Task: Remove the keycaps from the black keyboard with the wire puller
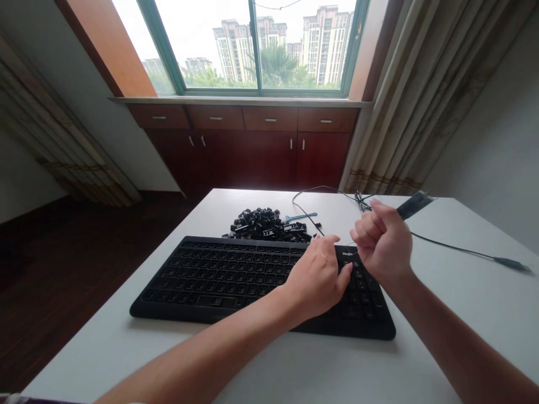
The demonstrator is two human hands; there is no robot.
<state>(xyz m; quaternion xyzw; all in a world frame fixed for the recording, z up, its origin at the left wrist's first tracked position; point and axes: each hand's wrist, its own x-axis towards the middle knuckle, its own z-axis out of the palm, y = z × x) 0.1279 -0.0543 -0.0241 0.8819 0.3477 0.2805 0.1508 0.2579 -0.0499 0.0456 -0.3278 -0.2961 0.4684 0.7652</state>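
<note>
A black keyboard (236, 275) lies on the white table, with many key positions bare of their caps. My left hand (318, 275) rests over its right part, fingers and thumb apart, with nothing visible in its grasp. My right hand (385, 241) is closed in a fist above the number pad (365, 297). From this fist a dark, flat brush-like tool (415, 205) sticks out to the upper right, its tip blurred. A thin wire (350, 243) shows by the fist's lower left side. Behind the keyboard is a heap of black keycaps (263, 223).
A small blue tool (301, 216) lies right of the heap. The keyboard's thin cable (309, 191) loops to a tied bundle at the back right. Another cable end (511, 264) lies at the table's right side. Beyond the table (484, 325) stand red-brown cabinets (248, 157).
</note>
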